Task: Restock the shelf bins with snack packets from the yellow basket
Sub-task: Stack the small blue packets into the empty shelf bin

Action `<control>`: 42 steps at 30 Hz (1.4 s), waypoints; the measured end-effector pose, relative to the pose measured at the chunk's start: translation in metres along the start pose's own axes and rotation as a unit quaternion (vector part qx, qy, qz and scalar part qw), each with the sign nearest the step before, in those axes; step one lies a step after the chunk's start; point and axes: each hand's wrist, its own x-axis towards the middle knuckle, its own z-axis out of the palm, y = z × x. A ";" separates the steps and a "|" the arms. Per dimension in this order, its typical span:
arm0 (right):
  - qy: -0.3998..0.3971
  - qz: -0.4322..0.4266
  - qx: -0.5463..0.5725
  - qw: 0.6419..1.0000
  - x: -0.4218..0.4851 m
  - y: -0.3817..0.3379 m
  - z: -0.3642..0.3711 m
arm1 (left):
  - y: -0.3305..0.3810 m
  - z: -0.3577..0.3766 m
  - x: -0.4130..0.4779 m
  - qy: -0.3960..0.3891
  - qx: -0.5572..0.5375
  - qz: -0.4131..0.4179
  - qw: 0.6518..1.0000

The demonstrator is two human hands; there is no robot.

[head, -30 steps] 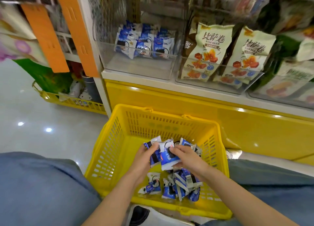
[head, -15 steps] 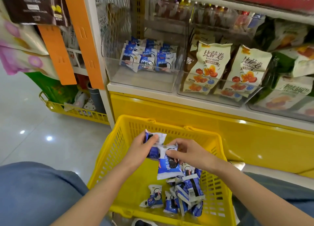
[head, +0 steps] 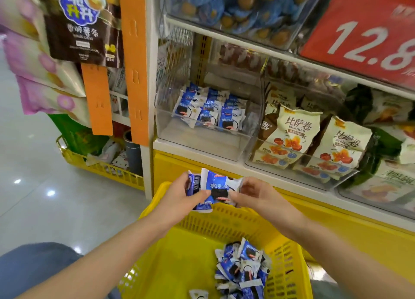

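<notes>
- Your left hand (head: 179,196) and right hand (head: 254,193) are both pinching blue-and-white foil snack packets (head: 216,187).
- Square them up while you're lifting to the clear plastic bin (head: 202,144) at 12 o'clock.

The left forearm (head: 107,252) and the right forearm (head: 336,251), both bare, were stretched forward from the bottom corners of the view, converging toward the middle. The left hand (head: 179,196) was held up with its thumb laid across the front of a small stack of packets (head: 214,187) and its fingers curled behind them. The right hand (head: 253,194) was held just beside it at the same height, thumb and fingertips pinched on the front packet's right edge.
</notes>
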 end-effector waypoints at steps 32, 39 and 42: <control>0.053 -0.140 -0.475 0.867 0.268 -0.107 0.025 | 0.038 -0.084 0.084 0.167 -0.238 -0.027 0.956; 0.082 -0.195 -0.567 0.796 0.267 -0.106 0.023 | 0.042 -0.084 0.083 0.173 -0.229 -0.026 0.958; 0.067 -0.171 -0.580 0.794 0.263 -0.106 0.021 | 0.045 -0.083 0.079 0.169 -0.223 -0.028 0.960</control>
